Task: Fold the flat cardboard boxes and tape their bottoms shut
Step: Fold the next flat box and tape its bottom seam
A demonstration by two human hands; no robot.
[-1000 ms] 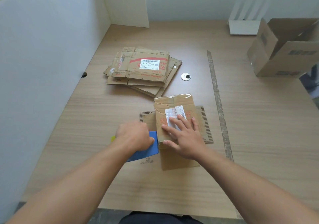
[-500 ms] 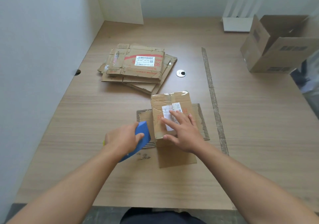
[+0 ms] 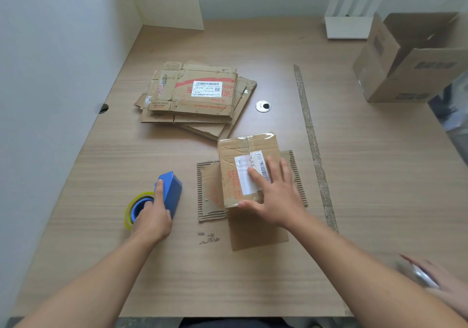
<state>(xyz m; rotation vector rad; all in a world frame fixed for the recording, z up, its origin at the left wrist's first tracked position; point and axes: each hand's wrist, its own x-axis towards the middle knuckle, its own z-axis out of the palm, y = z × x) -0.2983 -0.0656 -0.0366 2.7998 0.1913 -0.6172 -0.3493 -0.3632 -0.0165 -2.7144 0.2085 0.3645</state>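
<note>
A small cardboard box (image 3: 249, 150) stands bottom-up in the middle of the table, its flaps spread flat around it and clear tape over its seam. My right hand (image 3: 273, 196) lies flat on top of it, fingers straight, thumb at the near edge. To its left my left hand (image 3: 154, 213) grips a blue tape dispenser (image 3: 172, 191) with a yellowish tape roll (image 3: 133, 208), set down on the table. A stack of flat cardboard boxes (image 3: 197, 97) lies further back.
An open, folded cardboard box (image 3: 415, 57) stands at the back right. A white rack (image 3: 349, 26) sits by the back wall. A metal grommet (image 3: 262, 106) and a worn tape strip (image 3: 312, 145) mark the table. Another person's hand (image 3: 435, 279) shows at the lower right edge.
My left hand has carried the tape dispenser left, away from the box, down onto the table. My right hand stays on the box. Another person's hand has come in at the lower right.
</note>
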